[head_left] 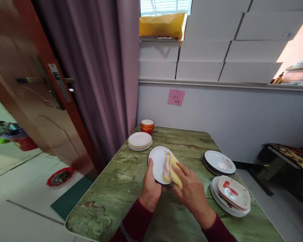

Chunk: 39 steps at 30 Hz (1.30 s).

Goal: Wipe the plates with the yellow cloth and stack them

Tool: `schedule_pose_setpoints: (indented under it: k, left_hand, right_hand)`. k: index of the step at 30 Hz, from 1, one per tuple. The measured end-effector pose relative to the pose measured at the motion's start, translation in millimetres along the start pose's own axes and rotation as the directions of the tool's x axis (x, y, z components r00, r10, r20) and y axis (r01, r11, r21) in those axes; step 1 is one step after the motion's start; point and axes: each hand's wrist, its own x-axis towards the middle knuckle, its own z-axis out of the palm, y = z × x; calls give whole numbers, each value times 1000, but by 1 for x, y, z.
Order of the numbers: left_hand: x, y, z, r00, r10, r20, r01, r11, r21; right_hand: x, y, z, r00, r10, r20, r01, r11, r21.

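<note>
A white plate with a dark rim [156, 158] is tilted up over the green marbled table [116, 181]. My left hand [149, 187] grips its near left edge, thumb on the face. My right hand [190, 188] presses a yellow cloth with a purple edge [171, 169] against the right part of the plate, fingers closed over the cloth. Both sleeves are dark red.
A stack of white plates [139, 140] and stacked orange bowls [147, 126] stand at the far left. To the right lie a patterned plate stack [219, 162] and another stack topped by a rectangular dish [233, 193]. A wooden door [27, 90] and curtain stand left.
</note>
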Motion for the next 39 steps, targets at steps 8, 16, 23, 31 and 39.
schedule_pose_setpoints:
  k: [8,16,23,31,39]
  left_hand:
    - [-3,-4,0,973,-170,157,164,985,46]
    - [-4,15,-3,1000,-9,-27,12,993,119]
    - [-4,35,-1,991,46,-127,-21,982,186]
    - [-14,39,4,987,24,-162,10,977,211]
    - [-10,23,-1,986,-88,-139,117,968,221]
  right_hand:
    - [27,-25,-18,977,-212,1,210,970,118]
    - [49,29,-17,945,171,-280,-154,985,80]
    - [52,68,-11,723,688,-66,-467,557,687]
    - [61,69,-11,642,747,175,-323,57,945]
    - [55,31,-33,764,641,73,-179,102,979]
